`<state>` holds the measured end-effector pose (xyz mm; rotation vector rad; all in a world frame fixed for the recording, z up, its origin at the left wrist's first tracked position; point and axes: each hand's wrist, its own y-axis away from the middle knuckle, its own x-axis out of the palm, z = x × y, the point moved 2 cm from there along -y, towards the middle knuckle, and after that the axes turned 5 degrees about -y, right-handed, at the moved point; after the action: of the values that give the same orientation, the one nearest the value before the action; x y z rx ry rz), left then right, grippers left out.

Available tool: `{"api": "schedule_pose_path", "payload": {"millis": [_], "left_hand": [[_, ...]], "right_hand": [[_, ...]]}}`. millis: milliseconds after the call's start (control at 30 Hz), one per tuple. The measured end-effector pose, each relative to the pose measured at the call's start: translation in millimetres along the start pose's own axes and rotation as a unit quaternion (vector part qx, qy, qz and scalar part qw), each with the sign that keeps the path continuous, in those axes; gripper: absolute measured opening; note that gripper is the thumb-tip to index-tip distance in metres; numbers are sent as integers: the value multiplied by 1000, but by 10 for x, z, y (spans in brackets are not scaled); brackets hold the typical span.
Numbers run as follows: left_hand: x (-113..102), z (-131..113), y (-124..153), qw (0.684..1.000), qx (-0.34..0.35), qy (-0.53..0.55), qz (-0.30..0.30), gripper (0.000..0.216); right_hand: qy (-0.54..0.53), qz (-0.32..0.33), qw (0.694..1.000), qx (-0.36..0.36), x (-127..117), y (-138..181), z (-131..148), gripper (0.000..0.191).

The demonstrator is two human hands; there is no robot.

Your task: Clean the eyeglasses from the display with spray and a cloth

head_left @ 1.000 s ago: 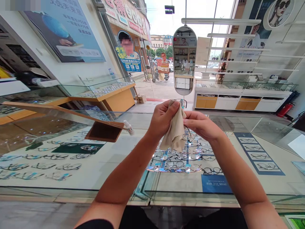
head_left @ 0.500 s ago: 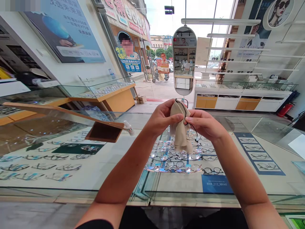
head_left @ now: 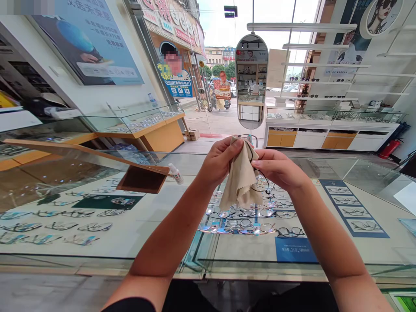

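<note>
A beige cleaning cloth (head_left: 241,182) with a zigzag edge hangs from my left hand (head_left: 221,158), whose thumb and fingers pinch it over part of a pair of glasses. My right hand (head_left: 277,167) grips the dark-framed glasses (head_left: 267,184) between thumb and fingertips, at the cloth's right side. One round rim shows below the right fingers; the cloth covers much of the rest of the frame. Both hands are raised above the glass display counter (head_left: 156,234).
Inside the counter lie rows of glasses (head_left: 243,226). On top stand a small white spray bottle (head_left: 176,173) and, to the left, a brown-framed tilted mirror (head_left: 143,178). Beyond the counter is an oval mirror (head_left: 251,82); display cabinets (head_left: 325,138) line the right.
My left thumb has moved up and left along the cloth. The cloth now hangs wider and more open toward the left. My right hand stays nearly in place on the glasses.
</note>
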<state>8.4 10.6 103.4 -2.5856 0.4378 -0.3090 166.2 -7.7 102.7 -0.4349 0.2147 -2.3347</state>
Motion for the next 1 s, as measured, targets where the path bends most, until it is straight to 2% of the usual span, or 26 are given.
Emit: {"api": "schedule_pose_path", "payload": {"millis": [200, 333, 467, 567, 733, 833, 1000], "left_hand": [[-41, -18, 24, 997, -37, 26, 66, 42], [-78, -32, 32, 995, -16, 12, 102, 42], [-62, -24, 42, 998, 1, -7, 70, 45], [8, -31, 66, 999, 32, -22, 1, 41], [100, -6, 88, 993, 62, -29, -98, 49], [75, 25, 60, 995, 47, -21, -90, 51], [-14, 19, -18, 1000, -5, 26, -15, 50]], "right_hand": [[-5, 1, 1000, -3, -43, 15, 42, 18], [-35, 0, 999, 5, -17, 25, 63, 17], [-42, -11, 999, 5, 18, 10, 26, 22], [-32, -15, 999, -5, 38, -18, -33, 24], [-10, -2, 1000, -22, 44, -53, -84, 24], [-2, -10, 1000, -28, 19, -47, -57, 25], [-14, -53, 998, -29, -56, -14, 29, 27]]}}
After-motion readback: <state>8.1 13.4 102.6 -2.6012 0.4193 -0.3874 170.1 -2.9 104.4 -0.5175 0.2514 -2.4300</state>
